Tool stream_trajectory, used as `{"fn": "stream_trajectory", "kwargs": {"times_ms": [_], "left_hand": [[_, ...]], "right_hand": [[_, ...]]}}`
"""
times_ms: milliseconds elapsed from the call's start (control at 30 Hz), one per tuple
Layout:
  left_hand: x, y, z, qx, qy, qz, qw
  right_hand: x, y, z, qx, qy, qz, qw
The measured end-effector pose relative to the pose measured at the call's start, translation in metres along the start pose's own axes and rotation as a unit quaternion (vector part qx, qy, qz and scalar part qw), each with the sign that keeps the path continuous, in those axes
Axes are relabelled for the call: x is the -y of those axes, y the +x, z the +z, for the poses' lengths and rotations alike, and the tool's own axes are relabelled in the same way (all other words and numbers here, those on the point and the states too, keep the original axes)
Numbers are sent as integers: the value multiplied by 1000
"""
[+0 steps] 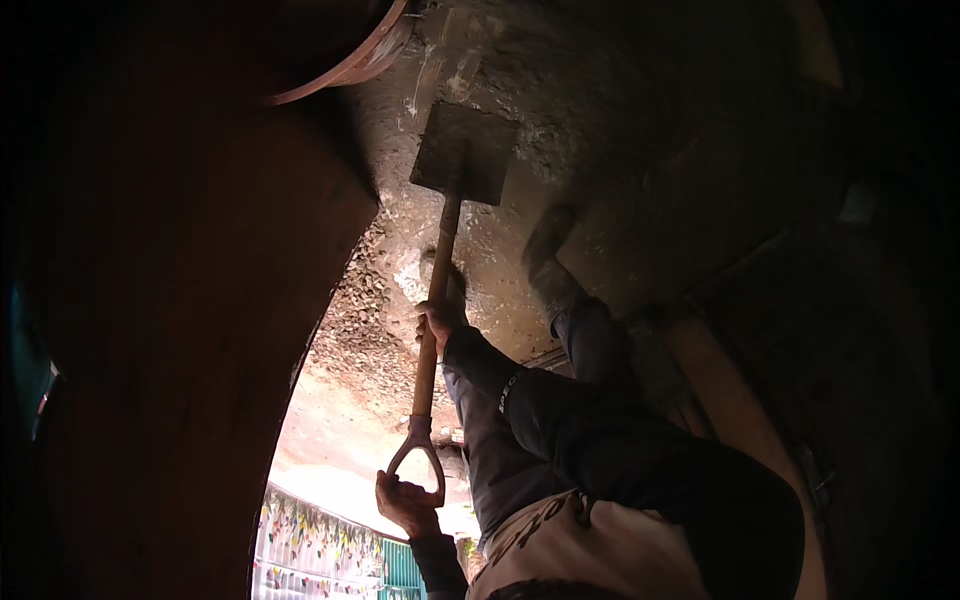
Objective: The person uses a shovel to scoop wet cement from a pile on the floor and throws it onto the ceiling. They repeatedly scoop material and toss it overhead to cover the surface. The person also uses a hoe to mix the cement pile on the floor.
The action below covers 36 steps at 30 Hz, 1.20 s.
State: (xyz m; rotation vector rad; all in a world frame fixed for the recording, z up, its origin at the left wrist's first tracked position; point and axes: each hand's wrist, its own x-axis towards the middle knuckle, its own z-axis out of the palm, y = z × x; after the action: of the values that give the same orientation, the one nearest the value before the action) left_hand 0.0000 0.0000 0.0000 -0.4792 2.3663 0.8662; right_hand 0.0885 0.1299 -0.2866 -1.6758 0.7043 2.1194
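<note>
A square-bladed shovel (449, 235) with a wooden shaft and a D-shaped handle reaches away from me. My left hand (406, 503) is closed round the crosspiece of the D-handle, close to my body. Farther along, my right hand (440, 322) wraps the middle of the shaft. The dark flat blade lies low over wet, lumpy grey material (560, 125) on the ground; whether it touches is too dark to tell. My legs and shoes stand to the right of the shaft.
A reddish curved rim (350, 68) juts in at the top. One large dark panel (190, 330) fills the left side. Loose gravel (350, 310) lies between it and the shovel. A brownish board (725, 385) runs along the right. Brightly lit, a patterned wall (310, 550) shows at the bottom.
</note>
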Motion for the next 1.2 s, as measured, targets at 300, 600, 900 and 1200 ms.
{"fn": "stream_trajectory", "kwargs": {"times_ms": [300,600,900,1200], "left_hand": [[-41,-11,191,180,208,350,895],[-22,-154,170,169,186,500,829],[-51,-192,102,248,197,564,762],[-26,-212,56,96,14,52,994]], "right_hand": [[259,5,3,57,93,-144,984],[300,-108,-67,287,240,-135,918],[300,-226,-78,328,199,-148,912],[224,-162,-94,37,40,-132,990]]}}
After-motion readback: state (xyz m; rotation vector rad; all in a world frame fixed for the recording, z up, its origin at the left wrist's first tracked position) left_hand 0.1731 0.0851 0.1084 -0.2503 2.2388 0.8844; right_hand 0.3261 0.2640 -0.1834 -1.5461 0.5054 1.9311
